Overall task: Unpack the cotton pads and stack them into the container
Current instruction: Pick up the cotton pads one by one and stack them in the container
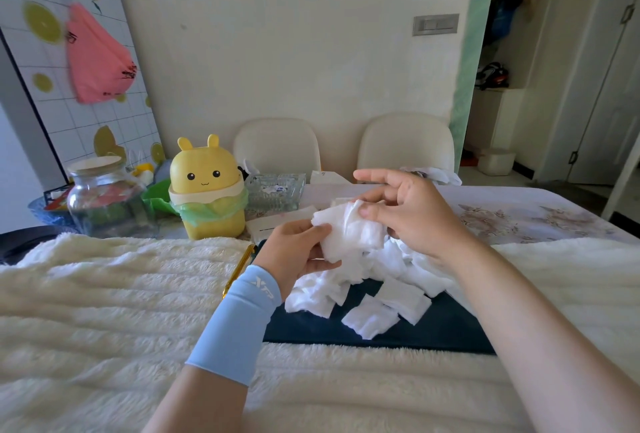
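Note:
A loose heap of white square cotton pads (374, 301) lies on a dark blue mat (433, 332) in the middle of the table. Above the heap, my left hand (294, 252) grips a small bunch of cotton pads (349, 231) from below, thumb on its left edge. My right hand (412, 211) pinches the top of the same bunch with thumb and finger, its other fingers spread out. A square glass container (275, 192) stands behind, at the table's far side.
A yellow cartoon-faced bin (207, 190) with a green liner and a lidded glass jar (104, 197) stand at the back left. A fluffy cream blanket (121, 294) covers the near table. Two pale chairs (405, 141) face me. A gold pen (239, 268) lies beside the mat.

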The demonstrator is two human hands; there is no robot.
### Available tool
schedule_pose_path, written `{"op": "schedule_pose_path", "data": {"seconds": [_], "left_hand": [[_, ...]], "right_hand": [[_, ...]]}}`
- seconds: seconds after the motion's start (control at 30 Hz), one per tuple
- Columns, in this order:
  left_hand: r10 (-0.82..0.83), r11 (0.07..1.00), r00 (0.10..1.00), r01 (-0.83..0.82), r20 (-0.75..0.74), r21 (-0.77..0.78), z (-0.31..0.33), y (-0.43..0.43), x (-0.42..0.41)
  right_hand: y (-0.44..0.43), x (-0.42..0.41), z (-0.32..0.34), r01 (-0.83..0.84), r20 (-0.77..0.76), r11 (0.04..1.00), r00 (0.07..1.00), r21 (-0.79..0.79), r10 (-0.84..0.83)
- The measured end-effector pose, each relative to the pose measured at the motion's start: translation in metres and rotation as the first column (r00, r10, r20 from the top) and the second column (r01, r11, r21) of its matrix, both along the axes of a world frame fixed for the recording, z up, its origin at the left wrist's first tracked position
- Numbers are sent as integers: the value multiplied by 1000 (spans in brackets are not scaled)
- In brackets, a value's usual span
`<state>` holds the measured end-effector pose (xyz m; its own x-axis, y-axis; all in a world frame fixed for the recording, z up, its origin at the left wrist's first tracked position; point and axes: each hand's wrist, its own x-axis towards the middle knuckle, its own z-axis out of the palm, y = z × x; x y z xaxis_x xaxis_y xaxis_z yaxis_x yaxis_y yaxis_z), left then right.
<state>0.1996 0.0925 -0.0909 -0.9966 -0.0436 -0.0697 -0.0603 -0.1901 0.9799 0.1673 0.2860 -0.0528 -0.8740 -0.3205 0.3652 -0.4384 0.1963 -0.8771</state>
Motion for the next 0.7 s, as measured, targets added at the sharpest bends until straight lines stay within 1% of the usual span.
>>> {"op": "schedule_pose_path", "data": {"seconds": [0.07, 0.13, 0.23, 0.33, 0.47, 0.5, 0.57, 0.6, 0.63, 0.7], "left_hand": [[-7, 995, 1000, 6, -15, -99, -2, -1, -1], [-63, 984, 998, 57, -29, -169, -3, -1, 0], [-174, 969, 984, 162, -47, -188, -1, 2, 4], [-222, 965, 974, 211, -56, -156, -1, 3, 6], [-214, 977, 977, 214, -12, -10, 2, 5, 4], [-227, 974, 974, 227, -21, -20, 2, 4, 3], [-257, 960, 964, 248, -62, -130, 0, 3, 2], [-258, 953, 963, 240, -80, -182, -1, 3, 2], [-248, 950, 965, 225, -88, -216, -2, 2, 2], [-219, 945, 971, 186, -97, -267, -3, 1, 2]], "right_hand": [[2, 4, 6, -50, -42, 999, 998, 17, 51], [2, 8, 9, -117, -54, 992, 991, 41, 120], [-5, 9, 5, -180, -48, 976, 981, 121, 187], [-8, 6, -3, -128, -93, 979, 985, 158, 144], [-7, 2, -8, -40, -186, 977, 979, 210, 80], [-7, 0, -9, -10, -201, 975, 978, 222, 56], [-5, -3, -11, 73, -233, 954, 972, 291, -4], [-4, -3, -11, 101, -230, 936, 973, 338, -22], [-3, -3, -11, 94, -196, 923, 980, 372, -21], [-1, -3, -10, -3, -69, 929, 997, 371, 31]]}}
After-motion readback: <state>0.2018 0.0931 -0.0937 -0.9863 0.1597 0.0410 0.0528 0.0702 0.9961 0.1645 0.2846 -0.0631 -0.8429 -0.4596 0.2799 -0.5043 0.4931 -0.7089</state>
